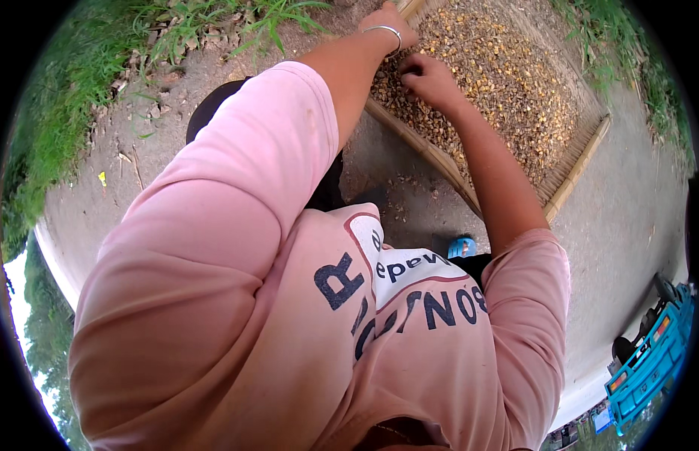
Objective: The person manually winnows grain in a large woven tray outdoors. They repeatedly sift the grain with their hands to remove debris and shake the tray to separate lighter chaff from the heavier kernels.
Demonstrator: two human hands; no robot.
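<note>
A woven bamboo tray (428, 150) with a raised rim lies ahead of me, spread with small yellow and brown pieces (507, 83) that look like dried kernels. My right hand (432, 81) is over the near left part of this layer, its fingers curled together; whatever they pinch is too small to make out. At the tray's left rim, close to the top of the picture, is my left hand (391, 21), a silver bangle on its wrist. Its fingers are mostly hidden, so their grip cannot be told.
Grass (71, 113) and dry leaves border the concrete ground (627, 180) at the left, with more grass at the far right. A blue slipper (462, 246) shows below the tray. A blue vehicle (650, 361) stands at the lower right. A dark round object (210, 105) is partly behind my left arm.
</note>
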